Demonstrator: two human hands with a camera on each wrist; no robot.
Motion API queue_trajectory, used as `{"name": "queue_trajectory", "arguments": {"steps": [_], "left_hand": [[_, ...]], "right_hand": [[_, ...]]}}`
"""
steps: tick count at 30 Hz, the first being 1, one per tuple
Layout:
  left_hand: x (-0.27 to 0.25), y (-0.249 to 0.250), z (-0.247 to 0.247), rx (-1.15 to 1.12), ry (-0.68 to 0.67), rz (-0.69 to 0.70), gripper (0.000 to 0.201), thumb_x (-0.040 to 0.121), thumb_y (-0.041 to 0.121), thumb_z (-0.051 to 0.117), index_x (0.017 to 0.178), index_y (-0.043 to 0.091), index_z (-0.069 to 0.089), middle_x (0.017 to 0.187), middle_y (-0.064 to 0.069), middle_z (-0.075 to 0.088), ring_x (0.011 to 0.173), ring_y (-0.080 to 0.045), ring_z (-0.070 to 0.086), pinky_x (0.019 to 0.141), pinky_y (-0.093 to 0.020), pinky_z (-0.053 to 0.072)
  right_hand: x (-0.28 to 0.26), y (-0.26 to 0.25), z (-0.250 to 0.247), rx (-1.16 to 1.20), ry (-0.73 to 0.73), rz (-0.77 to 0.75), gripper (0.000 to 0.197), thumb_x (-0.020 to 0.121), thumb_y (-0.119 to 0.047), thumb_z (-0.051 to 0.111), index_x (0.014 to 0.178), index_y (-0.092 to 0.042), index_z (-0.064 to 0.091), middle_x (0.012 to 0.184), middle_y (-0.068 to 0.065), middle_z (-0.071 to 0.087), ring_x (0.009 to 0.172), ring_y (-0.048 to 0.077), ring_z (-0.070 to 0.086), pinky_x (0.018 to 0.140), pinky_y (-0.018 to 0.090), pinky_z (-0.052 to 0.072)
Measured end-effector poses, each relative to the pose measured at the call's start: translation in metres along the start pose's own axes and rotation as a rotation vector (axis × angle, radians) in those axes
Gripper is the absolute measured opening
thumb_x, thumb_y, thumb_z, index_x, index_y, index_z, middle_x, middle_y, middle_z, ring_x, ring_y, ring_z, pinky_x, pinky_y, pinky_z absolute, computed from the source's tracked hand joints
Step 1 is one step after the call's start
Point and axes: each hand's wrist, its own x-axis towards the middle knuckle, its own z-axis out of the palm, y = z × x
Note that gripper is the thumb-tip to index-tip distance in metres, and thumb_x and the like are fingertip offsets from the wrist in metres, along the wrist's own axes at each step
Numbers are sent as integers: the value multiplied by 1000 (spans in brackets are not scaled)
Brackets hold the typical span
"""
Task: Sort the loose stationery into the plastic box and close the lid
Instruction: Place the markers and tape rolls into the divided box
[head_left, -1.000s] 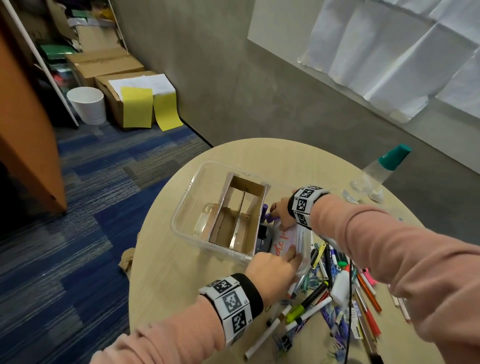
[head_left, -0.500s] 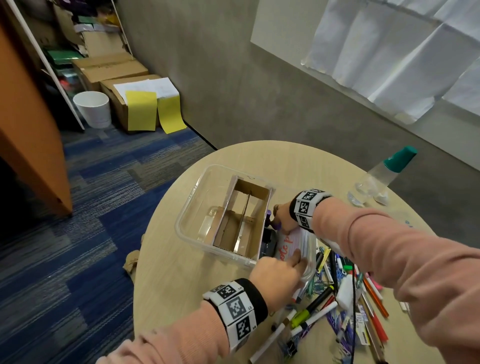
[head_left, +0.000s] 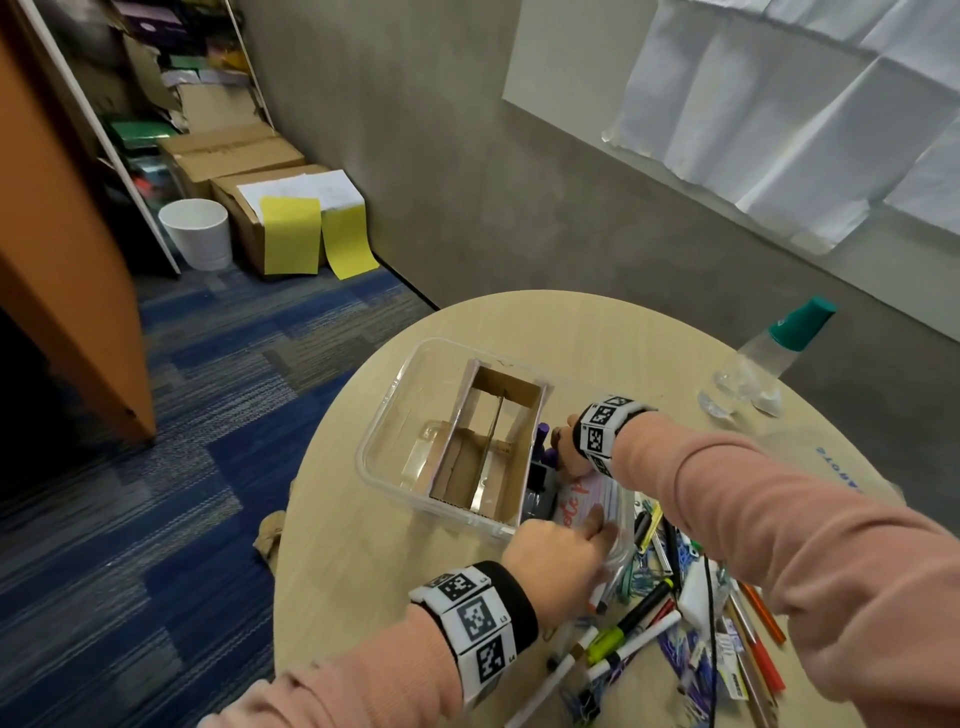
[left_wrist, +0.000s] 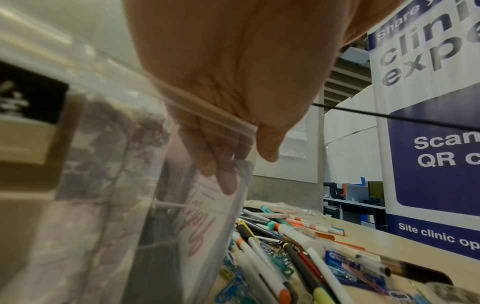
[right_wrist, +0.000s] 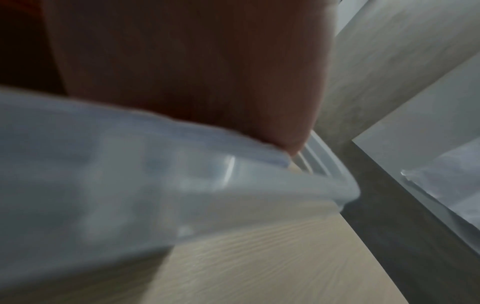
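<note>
I am looking down on the round bench (head_left: 363, 551) with the clear plastic box (head_left: 395, 415) standing open on it, a cardboard divider (head_left: 488, 447) upright in its middle and purple-capped markers (head_left: 543, 441) slotted into the narrow compartment on the side nearer the pile. My left hand (head_left: 556, 561) is at the near right corner of the box: in the left wrist view its fingers (left_wrist: 226, 181) are curled down inside the clear wall with the thumb outside, so it grips the rim there, and the fingertips lie against a white card with red handwriting (head_left: 582, 504) standing in that end compartment. My right hand (head_left: 569, 452) is at the far end of the same compartment, beside the markers; its wrist view is blurred and dark, so I cannot tell how its fingers lie or whether they hold the card's far edge. The card's long axis runs between my two hands, along the box's right wall. The loose pens and clips (head_left: 670, 613) lie heaped just right of the box, touching or nearly touching its wall and right beside my left hand. I judge the card wants seating first, then the pile is a short reach rightward. I see no lid.
</note>
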Motion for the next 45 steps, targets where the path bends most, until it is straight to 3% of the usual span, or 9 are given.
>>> {"name": "queue_trajectory", "arguments": {"steps": [6,14,20,24,26,29,35,41,45], "left_hand": [[0,-2,4,-13,35,-2,47,97,31,38,140,12,28,147,-9,32,90,-34,63,68,-38,48],[3,-11,2,-152,79,-34,51,92,36,49,137,16,32,127,-9,55,100,-27,61,84,-39,52],[-8,-9,6,-193,156,-109,64,90,41,51,145,20,25,146,-7,37,132,-21,36,109,-35,34],[-18,15,14,-131,353,-105,46,92,29,50,136,23,41,140,-7,38,128,-26,30,103,-38,29],[-21,31,22,-117,369,-12,39,89,23,55,128,22,50,128,-7,46,117,-28,37,91,-37,31],[-20,53,40,-49,259,194,31,87,21,56,119,19,58,118,-6,54,107,-29,45,82,-35,33],[-13,100,84,96,-277,510,36,87,23,54,122,25,55,123,-5,48,112,-26,38,88,-37,31],[-17,120,105,329,-501,626,40,79,28,66,118,24,58,127,-7,45,114,-30,34,89,-40,30],[-17,114,99,270,-421,659,29,86,29,58,114,21,62,129,-1,49,118,-27,34,87,-39,28]], "right_hand": [[-35,21,-23,329,-78,-142,45,96,-36,43,134,-12,49,137,8,50,123,26,48,106,38,37],[-94,54,-13,830,324,-224,38,98,-31,41,131,-18,54,139,2,50,127,21,44,110,33,30],[-146,43,63,1278,926,4,26,95,-18,49,112,-9,67,111,7,67,98,20,61,85,21,41],[-172,17,135,1564,1029,262,21,93,-12,53,104,-6,70,97,5,66,87,13,57,72,6,39],[-182,-1,171,1669,967,350,18,92,-13,55,99,-8,70,90,0,63,81,11,56,64,-1,37],[-193,-29,217,1705,677,312,9,90,-16,59,85,-20,65,77,-10,58,71,4,52,64,11,37],[-200,-68,273,1441,105,160,17,80,-23,69,87,-8,71,83,5,68,77,11,55,67,19,37],[-197,-91,281,1309,61,82,17,79,-25,67,90,-13,69,98,5,68,87,16,59,72,22,41],[-196,-104,285,1307,120,120,28,80,-40,60,60,-23,51,69,-5,55,75,17,53,65,25,37]]}}
